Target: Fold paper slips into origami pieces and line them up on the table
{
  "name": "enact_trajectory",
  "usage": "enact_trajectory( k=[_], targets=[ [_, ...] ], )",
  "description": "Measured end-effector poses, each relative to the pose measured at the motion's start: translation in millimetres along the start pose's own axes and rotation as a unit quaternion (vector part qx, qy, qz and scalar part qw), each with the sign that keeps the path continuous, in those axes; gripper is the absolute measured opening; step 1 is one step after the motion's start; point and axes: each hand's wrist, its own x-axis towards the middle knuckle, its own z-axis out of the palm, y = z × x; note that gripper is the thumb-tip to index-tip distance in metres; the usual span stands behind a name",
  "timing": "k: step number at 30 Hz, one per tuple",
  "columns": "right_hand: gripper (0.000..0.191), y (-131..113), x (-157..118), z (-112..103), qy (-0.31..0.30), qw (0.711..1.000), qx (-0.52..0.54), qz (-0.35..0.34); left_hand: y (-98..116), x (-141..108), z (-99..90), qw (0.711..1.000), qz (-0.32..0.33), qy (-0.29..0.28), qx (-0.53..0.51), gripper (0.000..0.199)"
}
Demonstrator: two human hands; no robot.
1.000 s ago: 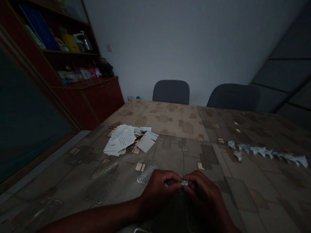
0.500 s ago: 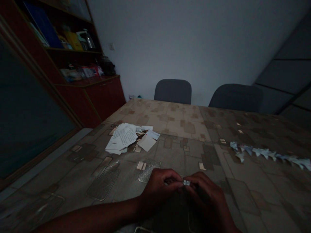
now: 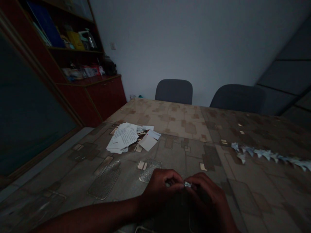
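Observation:
Near the front of the table, my left hand (image 3: pixel 164 186) and my right hand (image 3: pixel 206 191) meet fingertip to fingertip. Between them is a small folded piece of paper (image 3: pixel 188 184), pinched by both hands and mostly covered by the fingers. To the right lies a row of small folded paper pieces (image 3: pixel 264 153) with pointed tips. Farther off on the left is a loose pile of printed paper sheets (image 3: pixel 123 137), with a blank pale slip (image 3: pixel 147 142) at its right side.
A patterned cloth (image 3: pixel 170 113) covers the table. Two grey chairs (image 3: pixel 174 91) stand at its far side before a plain wall. On the left, a red-brown cabinet (image 3: pixel 104 97) has shelves holding a kettle (image 3: pixel 90 40) and other items. The room is dim.
Both hands keep their pinch on the folded paper, which is turned slightly and shows a little less between the fingers. The whole view has shifted a little.

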Motion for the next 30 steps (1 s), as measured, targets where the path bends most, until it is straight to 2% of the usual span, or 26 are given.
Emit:
enact_trajectory(
  k=[9, 13, 16, 21, 25, 30],
  targets=[
    [0.010, 0.5, -0.9, -1.4, 0.006, 1.000, -0.011, -0.012, 3.9, -0.5, 1.0, 1.000, 0.000, 0.005, -0.024, 0.009],
    [0.015, 0.2, -1.7, -0.6, 0.032, 0.999, -0.018, -0.008, 4.2, -1.0, 0.5, 1.000, -0.002, 0.007, -0.024, 0.007],
    [0.009, -0.4, -2.3, -0.6, 0.020, 1.000, -0.012, -0.006, 2.8, -1.4, 0.4, 1.000, 0.003, 0.000, -0.018, 0.008],
    [0.011, 3.4, -3.4, -0.6, 0.004, 0.999, 0.001, -0.033, -2.8, -0.7, 0.8, 1.000, 0.011, -0.003, -0.014, 0.008],
    [0.010, 3.4, -3.2, -0.1, 0.007, 1.000, 0.011, -0.009, -5.8, 0.3, 0.3, 1.000, 0.030, -0.006, -0.003, 0.007],
    [0.008, 1.9, -0.9, 1.0, 0.023, 0.999, 0.039, 0.015, -3.8, -0.5, 0.4, 1.000, 0.022, -0.007, -0.009, 0.008]
  ],
)
